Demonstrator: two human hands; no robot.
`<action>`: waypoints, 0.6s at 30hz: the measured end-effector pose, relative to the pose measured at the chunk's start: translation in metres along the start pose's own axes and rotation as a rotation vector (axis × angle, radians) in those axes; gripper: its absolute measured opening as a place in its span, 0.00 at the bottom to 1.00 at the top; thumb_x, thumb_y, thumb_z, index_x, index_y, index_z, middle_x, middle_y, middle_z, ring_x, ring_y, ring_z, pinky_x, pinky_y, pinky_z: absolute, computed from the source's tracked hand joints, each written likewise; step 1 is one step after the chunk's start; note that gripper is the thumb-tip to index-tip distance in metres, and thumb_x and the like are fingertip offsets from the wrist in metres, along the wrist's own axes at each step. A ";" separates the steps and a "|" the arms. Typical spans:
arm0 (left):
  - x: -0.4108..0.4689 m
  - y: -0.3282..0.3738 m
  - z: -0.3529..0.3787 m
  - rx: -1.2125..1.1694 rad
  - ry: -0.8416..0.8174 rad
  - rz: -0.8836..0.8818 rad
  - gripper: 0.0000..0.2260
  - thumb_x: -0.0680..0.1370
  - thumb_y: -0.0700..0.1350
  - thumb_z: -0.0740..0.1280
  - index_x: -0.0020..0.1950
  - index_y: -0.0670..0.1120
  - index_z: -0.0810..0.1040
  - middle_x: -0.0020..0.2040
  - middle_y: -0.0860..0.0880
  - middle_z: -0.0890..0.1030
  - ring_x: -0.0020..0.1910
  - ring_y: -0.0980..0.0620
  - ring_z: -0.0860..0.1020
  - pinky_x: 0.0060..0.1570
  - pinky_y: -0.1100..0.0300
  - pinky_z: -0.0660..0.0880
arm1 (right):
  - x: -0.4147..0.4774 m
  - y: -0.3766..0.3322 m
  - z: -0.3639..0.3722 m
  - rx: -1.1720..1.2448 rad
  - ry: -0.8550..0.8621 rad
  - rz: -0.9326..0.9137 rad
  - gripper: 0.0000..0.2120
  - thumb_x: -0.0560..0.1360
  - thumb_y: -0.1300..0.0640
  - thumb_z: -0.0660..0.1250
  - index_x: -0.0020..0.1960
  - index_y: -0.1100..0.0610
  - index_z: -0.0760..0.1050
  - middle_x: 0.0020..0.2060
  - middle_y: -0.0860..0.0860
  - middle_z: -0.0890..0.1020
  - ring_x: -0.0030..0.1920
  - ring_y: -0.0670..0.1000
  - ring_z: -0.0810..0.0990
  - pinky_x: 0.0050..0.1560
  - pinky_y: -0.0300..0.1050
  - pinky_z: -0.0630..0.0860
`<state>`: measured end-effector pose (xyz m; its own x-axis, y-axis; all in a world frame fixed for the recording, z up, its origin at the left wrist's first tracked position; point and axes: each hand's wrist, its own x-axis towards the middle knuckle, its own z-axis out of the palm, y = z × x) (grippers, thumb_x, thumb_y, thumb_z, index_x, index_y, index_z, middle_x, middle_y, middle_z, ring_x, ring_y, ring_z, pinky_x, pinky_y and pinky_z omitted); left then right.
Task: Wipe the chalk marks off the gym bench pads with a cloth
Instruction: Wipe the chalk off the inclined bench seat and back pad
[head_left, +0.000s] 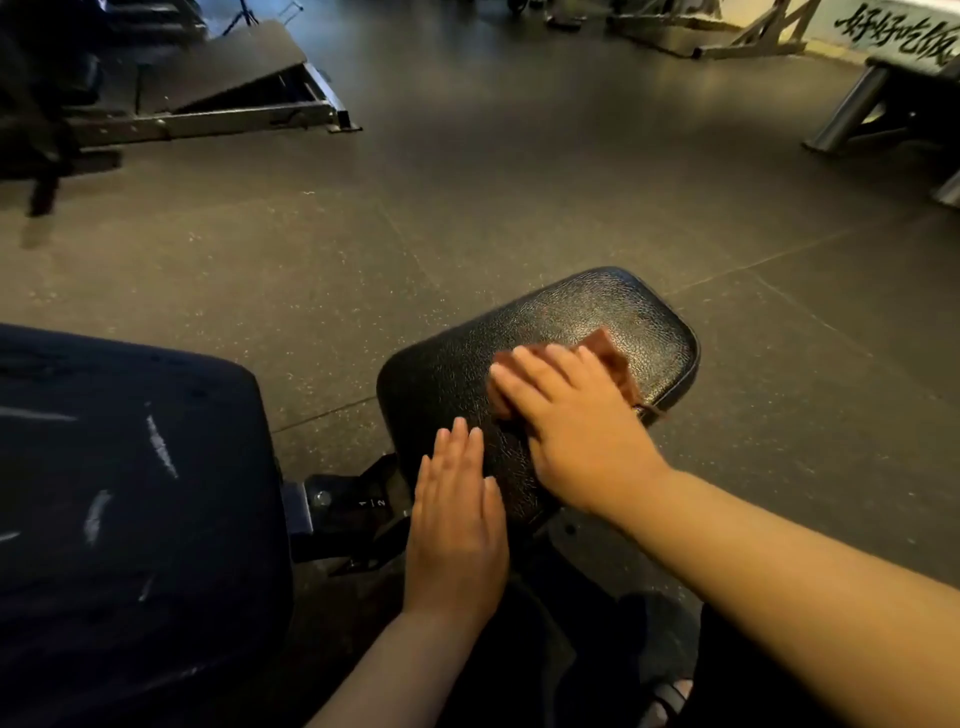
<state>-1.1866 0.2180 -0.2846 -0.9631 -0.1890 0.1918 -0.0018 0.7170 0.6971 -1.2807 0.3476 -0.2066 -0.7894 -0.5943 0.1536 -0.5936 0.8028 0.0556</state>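
1. Small pad (550, 322): black, grained and glossy. It sits ahead of the person, with no chalk showing on its bare part.
2. Cloth (615, 358): brown, lying flat on the small pad towards its right side, with a corner reaching the near right edge.
3. Right hand (571, 421): fingers straight and spread, palm down, pressing the cloth against the small pad. It grips nothing.
4. Left hand (457, 525): flat, fingers straight and together, with the fingertips resting on the near left edge of the small pad. It holds nothing.
5. Large pad (130, 493): dark, to the left of both hands, joined to the small pad by a metal bracket (358, 506).
6. Chalk marks (161, 447): several pale streaks on the large pad, mostly running away from the person.
7. Key relation: the remaining chalk lies left of the cloth, across the bracket. The left hand is nearer to it, but the right hand has the cloth, so that arm would likely have to cross leftward.
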 end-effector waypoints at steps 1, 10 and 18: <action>-0.004 -0.002 0.001 -0.008 0.019 -0.012 0.28 0.82 0.55 0.44 0.81 0.47 0.55 0.81 0.55 0.49 0.79 0.63 0.41 0.79 0.58 0.43 | -0.005 -0.013 0.004 0.030 -0.038 -0.086 0.32 0.72 0.48 0.54 0.77 0.48 0.67 0.75 0.52 0.70 0.73 0.59 0.67 0.75 0.58 0.58; -0.015 -0.006 -0.014 -0.028 -0.023 -0.125 0.24 0.86 0.49 0.50 0.81 0.51 0.49 0.80 0.59 0.44 0.77 0.67 0.38 0.76 0.65 0.39 | 0.007 0.029 -0.006 -0.079 0.118 0.156 0.26 0.79 0.46 0.60 0.77 0.45 0.65 0.73 0.50 0.72 0.67 0.60 0.71 0.61 0.57 0.67; -0.016 -0.003 -0.008 -0.285 0.013 -0.306 0.26 0.85 0.42 0.54 0.82 0.53 0.51 0.78 0.65 0.47 0.77 0.68 0.42 0.79 0.59 0.45 | -0.017 -0.026 0.003 -0.010 -0.020 -0.322 0.27 0.75 0.41 0.56 0.73 0.45 0.71 0.67 0.48 0.77 0.54 0.56 0.76 0.51 0.53 0.73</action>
<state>-1.1691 0.2134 -0.2840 -0.9260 -0.3747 -0.0466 -0.2115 0.4124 0.8861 -1.2522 0.3363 -0.2134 -0.5640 -0.8188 0.1068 -0.8122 0.5735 0.1074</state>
